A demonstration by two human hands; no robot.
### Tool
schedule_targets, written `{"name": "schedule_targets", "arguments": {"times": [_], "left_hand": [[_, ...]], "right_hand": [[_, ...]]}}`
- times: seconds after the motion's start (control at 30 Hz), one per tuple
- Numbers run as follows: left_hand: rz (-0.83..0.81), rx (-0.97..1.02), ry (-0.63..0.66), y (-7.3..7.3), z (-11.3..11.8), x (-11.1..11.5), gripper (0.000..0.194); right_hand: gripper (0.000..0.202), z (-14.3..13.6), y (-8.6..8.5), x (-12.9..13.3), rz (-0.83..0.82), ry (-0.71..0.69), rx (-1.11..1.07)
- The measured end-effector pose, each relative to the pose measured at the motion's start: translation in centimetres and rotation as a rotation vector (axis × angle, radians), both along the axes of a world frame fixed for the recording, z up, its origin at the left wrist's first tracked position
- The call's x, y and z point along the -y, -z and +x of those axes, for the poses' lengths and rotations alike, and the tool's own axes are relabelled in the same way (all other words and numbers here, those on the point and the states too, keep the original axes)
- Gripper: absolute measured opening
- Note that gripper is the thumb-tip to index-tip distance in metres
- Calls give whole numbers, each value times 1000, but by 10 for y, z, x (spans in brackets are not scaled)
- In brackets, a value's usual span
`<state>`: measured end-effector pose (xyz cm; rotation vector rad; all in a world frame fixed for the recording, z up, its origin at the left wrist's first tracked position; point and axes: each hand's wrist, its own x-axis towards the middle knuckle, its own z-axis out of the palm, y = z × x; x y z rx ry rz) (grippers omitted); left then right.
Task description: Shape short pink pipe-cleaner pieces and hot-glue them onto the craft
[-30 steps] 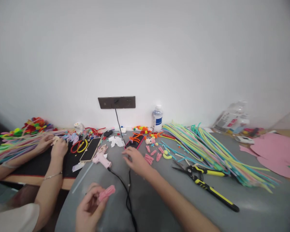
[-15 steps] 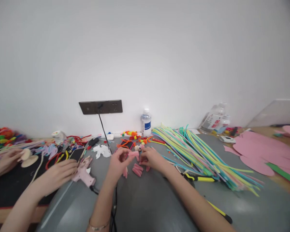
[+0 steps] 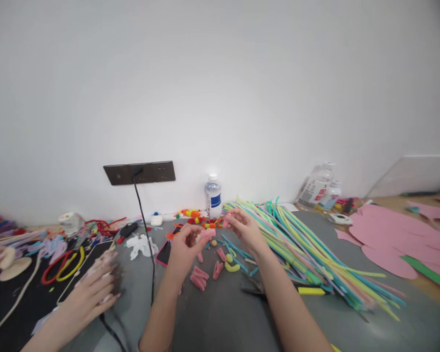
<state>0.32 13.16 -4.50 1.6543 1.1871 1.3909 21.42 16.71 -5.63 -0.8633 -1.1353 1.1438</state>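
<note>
My left hand (image 3: pixel 186 244) is closed in a pinch on a pink fuzzy pipe cleaner piece (image 3: pixel 207 233). Apart from it and a little higher, my right hand (image 3: pixel 245 231) pinches a smaller pink bit (image 3: pixel 227 220), probably pipe cleaner too. Below the hands, folded pink pipe cleaner pieces (image 3: pixel 199 278) lie on the grey table (image 3: pixel 220 318). Beside them are a curved yellow piece (image 3: pixel 232 267) and short blue lengths (image 3: pixel 254 271). A phone with a pink edge (image 3: pixel 164 253) is partly behind my left hand.
A bundle of pastel pipe cleaners (image 3: pixel 297 254) spreads to the right, with yellow-handled pliers (image 3: pixel 311 291) under my right forearm. A bottle (image 3: pixel 213 198) stands by the wall. At left, a co-worker's hand (image 3: pixel 91 293) grips a blurred pink glue gun; a black cable (image 3: pixel 145 230) hangs down.
My right hand has moved up and right, away from my left, with a pink bit in its fingers. The co-worker's hand has taken hold of the glue gun. The view has shifted slightly.
</note>
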Motion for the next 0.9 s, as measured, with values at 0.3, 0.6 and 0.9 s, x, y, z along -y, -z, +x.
{"name": "schedule_targets", "arguments": {"times": [0.3,0.6,0.9], "left_hand": [[89,-56,15,-12,18,-20,20],[91,-32,43,6,17,-32,18],[18,-15,87,25,16,-39,13]], "right_hand": [[43,-9,2,-10,-42,-7,-273],[46,-9,0,-5,-58,-43,-292],[36,-21,13,-11,-27,-3,-131]]}}
